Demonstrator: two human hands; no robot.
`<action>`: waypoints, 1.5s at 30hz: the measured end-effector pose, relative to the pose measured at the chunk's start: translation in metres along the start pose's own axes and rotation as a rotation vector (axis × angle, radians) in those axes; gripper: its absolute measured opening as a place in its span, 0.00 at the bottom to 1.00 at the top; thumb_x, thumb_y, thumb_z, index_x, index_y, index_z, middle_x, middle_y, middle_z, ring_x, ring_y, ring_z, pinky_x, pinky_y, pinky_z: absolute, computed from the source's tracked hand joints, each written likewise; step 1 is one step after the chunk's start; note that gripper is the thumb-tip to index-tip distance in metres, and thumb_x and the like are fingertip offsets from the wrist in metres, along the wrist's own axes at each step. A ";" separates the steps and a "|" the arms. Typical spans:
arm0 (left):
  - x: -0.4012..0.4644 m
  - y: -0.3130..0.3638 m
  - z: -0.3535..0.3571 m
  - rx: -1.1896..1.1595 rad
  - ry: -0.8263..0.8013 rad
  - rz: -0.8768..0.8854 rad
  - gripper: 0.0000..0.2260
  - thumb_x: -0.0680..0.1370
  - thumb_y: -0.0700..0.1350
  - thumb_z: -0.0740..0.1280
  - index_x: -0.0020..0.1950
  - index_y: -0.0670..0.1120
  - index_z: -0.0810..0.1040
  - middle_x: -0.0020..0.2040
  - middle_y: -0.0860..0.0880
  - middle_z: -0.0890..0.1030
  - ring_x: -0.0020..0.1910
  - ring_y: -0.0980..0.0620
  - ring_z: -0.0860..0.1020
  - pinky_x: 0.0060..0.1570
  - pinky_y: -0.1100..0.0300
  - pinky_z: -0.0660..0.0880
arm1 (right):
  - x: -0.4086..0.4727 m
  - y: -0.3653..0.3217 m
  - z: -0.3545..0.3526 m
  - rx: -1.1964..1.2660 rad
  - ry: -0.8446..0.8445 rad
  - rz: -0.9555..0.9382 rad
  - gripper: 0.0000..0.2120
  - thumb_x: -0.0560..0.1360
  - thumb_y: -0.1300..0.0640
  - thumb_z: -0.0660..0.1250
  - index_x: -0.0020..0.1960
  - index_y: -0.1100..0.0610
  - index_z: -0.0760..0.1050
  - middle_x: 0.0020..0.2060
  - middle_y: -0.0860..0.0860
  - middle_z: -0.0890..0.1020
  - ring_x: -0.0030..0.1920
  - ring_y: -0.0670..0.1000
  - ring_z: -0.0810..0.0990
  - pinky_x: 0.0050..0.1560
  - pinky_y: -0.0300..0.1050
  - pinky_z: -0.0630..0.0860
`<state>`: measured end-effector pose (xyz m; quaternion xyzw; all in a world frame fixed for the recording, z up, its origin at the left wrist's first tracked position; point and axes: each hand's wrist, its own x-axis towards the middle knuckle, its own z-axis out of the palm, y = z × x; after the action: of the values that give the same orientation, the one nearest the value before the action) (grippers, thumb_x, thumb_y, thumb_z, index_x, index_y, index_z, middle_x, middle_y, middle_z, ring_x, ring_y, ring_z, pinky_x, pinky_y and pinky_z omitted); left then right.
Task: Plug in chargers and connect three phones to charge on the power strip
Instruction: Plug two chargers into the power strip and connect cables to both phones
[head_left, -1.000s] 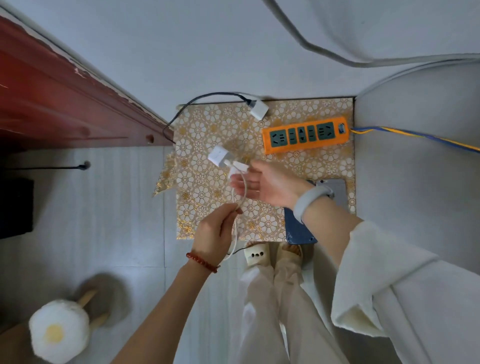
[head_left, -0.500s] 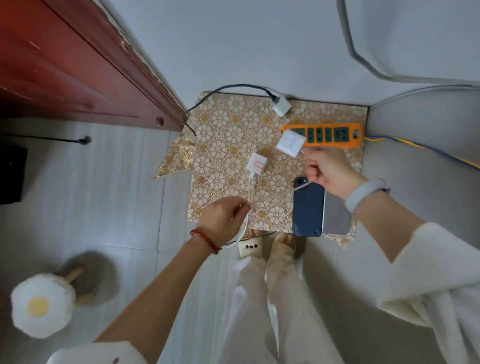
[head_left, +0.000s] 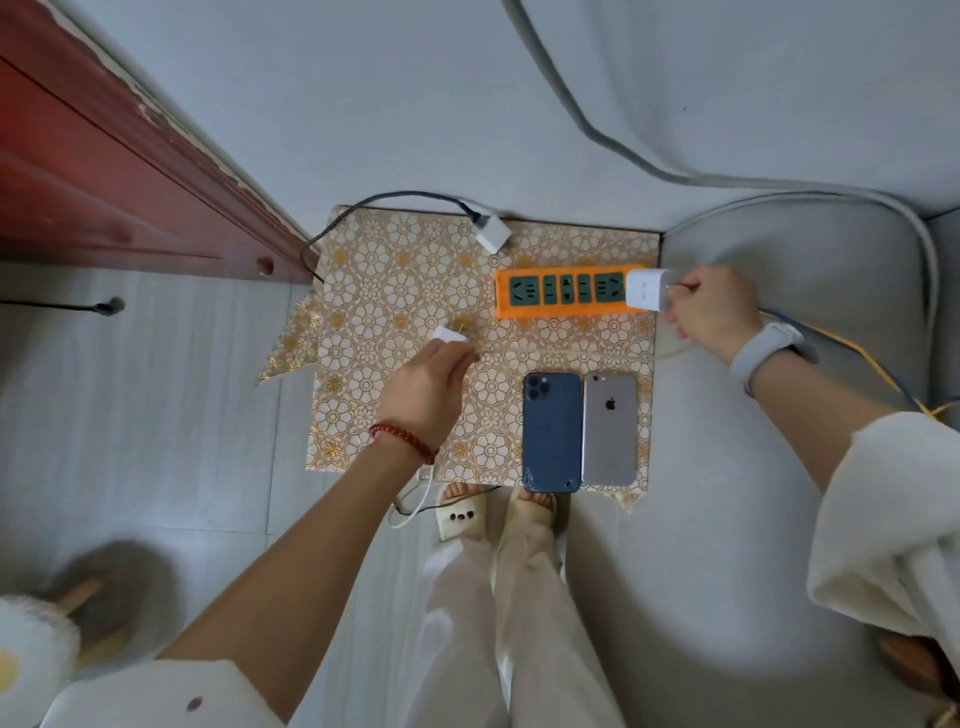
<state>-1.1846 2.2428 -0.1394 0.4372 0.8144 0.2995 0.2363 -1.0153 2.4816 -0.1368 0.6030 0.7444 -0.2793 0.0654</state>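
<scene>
1. Surface: gold floral-patterned mat (head_left: 395, 291) laid on a pale floor between a red wooden door at 10 o'clock and a grey cushion (head_left: 779, 467) at 3 o'clock.
2. Orange power strip (head_left: 563, 292): lies at 12 to 1 o'clock on the mat, long axis running 9-to-3, sockets facing up, none visibly filled.
3. Right hand (head_left: 711, 312): closed on a white charger block (head_left: 644, 289), held at the strip's 3 o'clock end, overlapping that end; whether the prongs are seated cannot be told.
4. Left hand (head_left: 428, 387): pinching a second white charger (head_left: 450, 335), well apart from the strip, at its 8 o'clock.
5. Third white adapter (head_left: 493, 234) with black cable: loose on the mat, just beyond the strip at 11 o'clock.
6. Phones: blue phone (head_left: 551, 431) and silver phone (head_left: 610, 428), face down, side by side at 6 o'clock of the strip, unconnected. A third is not visible.
7. Judgement: the right hand is nearer; its block probably travels toward 9 o'clock along the strip's axis to meet a socket.
</scene>
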 end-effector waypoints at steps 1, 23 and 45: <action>0.003 0.004 0.002 0.007 0.035 0.014 0.09 0.77 0.39 0.60 0.51 0.37 0.79 0.44 0.38 0.81 0.39 0.40 0.78 0.36 0.49 0.77 | 0.002 -0.001 0.000 -0.020 -0.011 -0.005 0.12 0.74 0.62 0.60 0.50 0.70 0.77 0.49 0.70 0.80 0.50 0.70 0.78 0.56 0.60 0.75; 0.007 0.012 0.017 0.084 0.151 -0.109 0.08 0.77 0.38 0.61 0.50 0.38 0.79 0.41 0.40 0.80 0.33 0.41 0.77 0.30 0.54 0.73 | 0.003 -0.025 0.026 0.353 0.086 -0.040 0.09 0.71 0.64 0.65 0.50 0.67 0.74 0.49 0.63 0.80 0.48 0.62 0.79 0.48 0.50 0.75; 0.016 0.003 0.022 0.052 0.108 -0.092 0.08 0.77 0.40 0.62 0.51 0.39 0.79 0.43 0.42 0.81 0.36 0.43 0.78 0.33 0.54 0.76 | -0.003 -0.028 0.061 0.369 0.320 -0.161 0.05 0.73 0.66 0.65 0.43 0.69 0.74 0.41 0.65 0.80 0.41 0.60 0.77 0.37 0.40 0.65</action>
<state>-1.1769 2.2636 -0.1552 0.3884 0.8528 0.2904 0.1940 -1.0555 2.4456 -0.1768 0.5801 0.7274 -0.3155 -0.1867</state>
